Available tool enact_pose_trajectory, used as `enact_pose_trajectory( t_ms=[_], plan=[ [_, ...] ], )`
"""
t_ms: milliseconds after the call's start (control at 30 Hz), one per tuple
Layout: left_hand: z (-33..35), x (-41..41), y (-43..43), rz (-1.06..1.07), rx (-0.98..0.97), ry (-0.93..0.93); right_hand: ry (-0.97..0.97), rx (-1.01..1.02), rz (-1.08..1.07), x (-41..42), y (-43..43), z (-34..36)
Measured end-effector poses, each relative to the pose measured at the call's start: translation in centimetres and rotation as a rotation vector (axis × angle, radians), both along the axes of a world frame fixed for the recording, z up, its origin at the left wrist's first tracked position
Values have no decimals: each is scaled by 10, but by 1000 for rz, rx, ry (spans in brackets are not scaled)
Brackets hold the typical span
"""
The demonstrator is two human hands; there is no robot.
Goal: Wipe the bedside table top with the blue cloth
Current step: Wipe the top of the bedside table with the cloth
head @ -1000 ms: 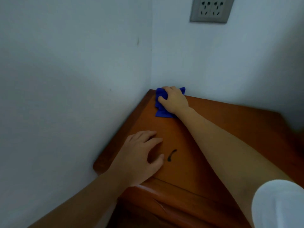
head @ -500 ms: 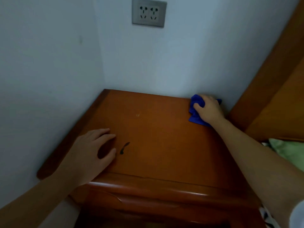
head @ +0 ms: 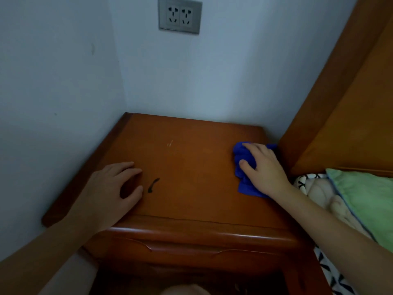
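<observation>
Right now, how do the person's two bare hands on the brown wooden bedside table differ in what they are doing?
The right hand presses flat on the crumpled blue cloth near the table's right edge, by the wooden headboard; the left hand holds nothing. The left hand rests bare on the wooden bedside table near the left front, beside a small dark mark. Both lie palm down on the tabletop.

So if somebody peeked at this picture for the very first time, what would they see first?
Probably the bright blue cloth under the right hand, near the right edge of the brown bedside table. Next, the left hand resting flat beside a little dark mark, and the grey socket up on the wall.
</observation>
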State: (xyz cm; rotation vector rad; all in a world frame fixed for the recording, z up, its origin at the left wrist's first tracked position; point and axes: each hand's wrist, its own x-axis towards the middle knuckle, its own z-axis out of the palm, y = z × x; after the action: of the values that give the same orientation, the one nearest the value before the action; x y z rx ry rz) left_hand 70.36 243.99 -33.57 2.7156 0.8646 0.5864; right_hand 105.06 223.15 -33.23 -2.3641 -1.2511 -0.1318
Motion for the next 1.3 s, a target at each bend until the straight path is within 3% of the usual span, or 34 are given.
enact_pose_trajectory(
  t_ms=[167,400,767,867,1067,1300],
  plan=[
    [-2,0,0,0,10,-15,-22,-13,-16,-15,0,3],
    [-2,0,-1,6,1,-40,-18,-11,27,-25,69,3],
    [-6,-2,2,13,12,-33,81,-79,668,-129,251,16],
    [-8,-1,3,5,10,-22,78,-68,744,-164,277,15],
    [-7,-2,2,5,-12,-11,123,-40,669,-151,260,12],
    [0,-4,-1,7,-17,6,115,16,330,-65,147,11]
  ],
)
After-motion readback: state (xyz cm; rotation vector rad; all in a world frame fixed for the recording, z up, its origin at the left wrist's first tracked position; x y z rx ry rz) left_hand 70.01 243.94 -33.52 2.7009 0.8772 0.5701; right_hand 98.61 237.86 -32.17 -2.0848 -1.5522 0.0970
